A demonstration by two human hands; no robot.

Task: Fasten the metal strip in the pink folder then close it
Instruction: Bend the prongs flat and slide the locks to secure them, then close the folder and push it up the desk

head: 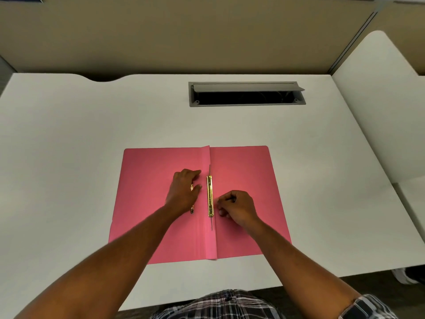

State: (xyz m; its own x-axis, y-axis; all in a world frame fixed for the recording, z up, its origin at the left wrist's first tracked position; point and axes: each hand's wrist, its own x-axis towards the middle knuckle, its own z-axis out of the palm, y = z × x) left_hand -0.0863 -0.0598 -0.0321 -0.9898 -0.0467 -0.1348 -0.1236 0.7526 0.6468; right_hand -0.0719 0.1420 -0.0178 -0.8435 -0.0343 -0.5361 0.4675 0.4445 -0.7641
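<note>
Nearest the viewer, two bare forearms reach in over the tabletop (69, 139) edge, above a plaid garment. The pink folder (243, 171) lies open and flat on the tabletop, spine running away from the viewer.

The right hand (236, 204) sits just right of the spine, its fingers (219, 201) curled and pinched together at the lower part of the metal strip (210, 195). Whether they grip the strip itself or only touch its edge cannot be told.

The left hand (185, 189) rests palm down on the left leaf, fingers loosely spread and holding nothing, though it partly covers a second gold-coloured metal piece (191, 209) lying beside the spine.

The strip lies along the spine fold, with thin prongs showing at both ends.

Judgement: fastening is in progress; the folder is not yet closed. To do this step well, the left hand should keep the leaf pressed flat so the spine does not shift, while the right presses the strip down evenly along its length before any leaf is folded over.

Beyond the folder, a grey cable hatch (247, 94) stands open in the tabletop.
</note>
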